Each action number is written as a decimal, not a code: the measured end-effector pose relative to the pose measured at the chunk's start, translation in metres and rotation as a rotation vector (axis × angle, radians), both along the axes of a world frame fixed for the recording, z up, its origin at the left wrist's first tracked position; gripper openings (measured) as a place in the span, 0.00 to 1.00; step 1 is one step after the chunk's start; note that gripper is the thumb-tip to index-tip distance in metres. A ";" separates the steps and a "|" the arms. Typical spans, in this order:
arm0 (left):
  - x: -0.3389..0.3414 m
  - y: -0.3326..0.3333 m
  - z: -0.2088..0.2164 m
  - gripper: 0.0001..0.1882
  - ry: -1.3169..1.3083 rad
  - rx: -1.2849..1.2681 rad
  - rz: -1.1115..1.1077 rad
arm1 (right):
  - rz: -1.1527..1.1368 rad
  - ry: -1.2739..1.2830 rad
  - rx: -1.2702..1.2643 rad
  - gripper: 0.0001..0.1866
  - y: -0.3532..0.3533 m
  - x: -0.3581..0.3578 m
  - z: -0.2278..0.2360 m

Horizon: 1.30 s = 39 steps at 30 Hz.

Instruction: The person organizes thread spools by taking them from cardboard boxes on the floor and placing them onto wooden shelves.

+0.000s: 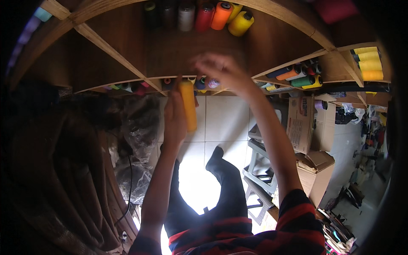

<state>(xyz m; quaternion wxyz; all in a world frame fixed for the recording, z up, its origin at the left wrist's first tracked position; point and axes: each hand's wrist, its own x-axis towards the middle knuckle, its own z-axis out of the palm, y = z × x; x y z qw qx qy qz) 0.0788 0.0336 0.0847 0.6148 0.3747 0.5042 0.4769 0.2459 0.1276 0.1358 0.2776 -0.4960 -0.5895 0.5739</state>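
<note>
My left hand (174, 111) is wrapped round a tall yellow-orange spool of thread (188, 107), held upright in front of the shelf edge. Higher and to the right, my right hand (219, 68) is raised before a shelf compartment, apart from the spool. Its fingers are bent toward the left and smeared by motion, so whether anything thin is between them cannot be made out. Behind it, at the back of the compartment, stand a grey spool (186, 17), a red spool (205, 17), an orange spool (222, 16) and a yellow spool (241, 23), with darker ones to the left.
The wooden shelf (293, 21) spans the top, with more spools (297, 76) in its right compartments. Cardboard boxes (299, 123) and a grey plastic stool (260, 163) stand at the right. Brown cloth (63, 178) and clear plastic wrap (142, 127) lie at the left, above a tiled floor (225, 119).
</note>
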 end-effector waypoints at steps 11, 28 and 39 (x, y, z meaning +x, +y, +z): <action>-0.004 0.040 0.000 0.26 0.305 0.210 0.200 | -0.292 0.233 0.231 0.24 0.012 -0.039 0.003; -0.052 -0.013 -0.035 0.21 0.259 0.043 0.253 | -0.319 0.010 0.416 0.20 0.128 -0.144 -0.034; -0.036 -0.032 0.003 0.17 0.163 0.016 0.155 | -0.464 -0.280 0.765 0.18 0.087 -0.099 -0.067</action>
